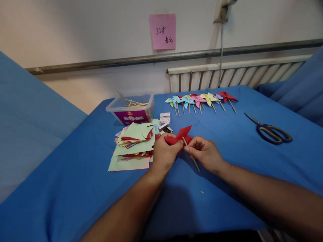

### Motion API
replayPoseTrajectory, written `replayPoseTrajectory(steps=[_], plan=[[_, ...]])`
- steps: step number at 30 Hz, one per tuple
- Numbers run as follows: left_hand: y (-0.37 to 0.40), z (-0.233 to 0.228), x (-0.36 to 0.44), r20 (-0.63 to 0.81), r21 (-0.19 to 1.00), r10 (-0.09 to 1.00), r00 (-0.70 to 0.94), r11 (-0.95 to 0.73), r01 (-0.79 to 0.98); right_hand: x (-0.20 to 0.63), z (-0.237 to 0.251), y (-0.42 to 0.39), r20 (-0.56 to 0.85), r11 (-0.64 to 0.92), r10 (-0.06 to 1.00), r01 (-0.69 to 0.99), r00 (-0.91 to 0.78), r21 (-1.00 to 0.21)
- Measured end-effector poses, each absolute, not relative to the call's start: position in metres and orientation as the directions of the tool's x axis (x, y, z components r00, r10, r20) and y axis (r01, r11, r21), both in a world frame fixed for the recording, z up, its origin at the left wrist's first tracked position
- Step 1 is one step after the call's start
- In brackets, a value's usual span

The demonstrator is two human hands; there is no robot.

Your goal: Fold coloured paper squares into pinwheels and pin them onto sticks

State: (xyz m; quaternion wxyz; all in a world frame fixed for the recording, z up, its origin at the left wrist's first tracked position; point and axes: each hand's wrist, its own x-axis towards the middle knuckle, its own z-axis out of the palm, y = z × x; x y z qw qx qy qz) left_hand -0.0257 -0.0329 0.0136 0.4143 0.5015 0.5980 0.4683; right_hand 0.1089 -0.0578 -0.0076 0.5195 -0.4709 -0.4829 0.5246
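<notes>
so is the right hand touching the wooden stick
Touching. The head view shows the right hand pinching the wooden stick between its fingertips, against the red paper pinwheel held by the left hand.

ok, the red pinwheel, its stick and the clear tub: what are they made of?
Red pinwheel: looks like thin matte craft paper; sharp folded points, like the cut sheets beside it. Stick: pale tan and slim, probably wood or bamboo. Tub: clear, slightly glossy plastic; the sticks inside show through its wall.
</notes>
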Motion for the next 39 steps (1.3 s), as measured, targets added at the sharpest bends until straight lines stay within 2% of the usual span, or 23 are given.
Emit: replayPoseTrajectory(steps=[6,15,22,32,39], plan=[[-0.033,0.012,-0.026,0.011,0.978,0.99,-0.139,0.018,0.206,0.11,-0.009,-0.055,-0.01,-0.012,0.999,-0.092,-0.03,-0.996],[-0.033,0.013,-0.026,-0.034,0.995,0.998,-0.061,0.039,0.086,0.11,-0.01,-0.054,-0.004,-0.006,1.0,-0.092,-0.018,-0.996],[-0.032,0.014,-0.028,-0.04,0.997,0.999,-0.037,0.042,0.067,0.11,-0.011,-0.054,0.012,0.012,1.0,-0.066,-0.005,-0.998],[-0.03,0.015,-0.028,-0.07,0.997,0.996,-0.052,0.071,0.021,0.111,-0.021,-0.061,0.108,0.11,0.994,0.196,-0.023,-0.974],[-0.029,0.012,-0.03,-0.057,0.998,0.998,-0.033,0.058,0.021,0.113,-0.019,-0.06,0.095,0.102,0.995,0.252,-0.042,-0.962]])
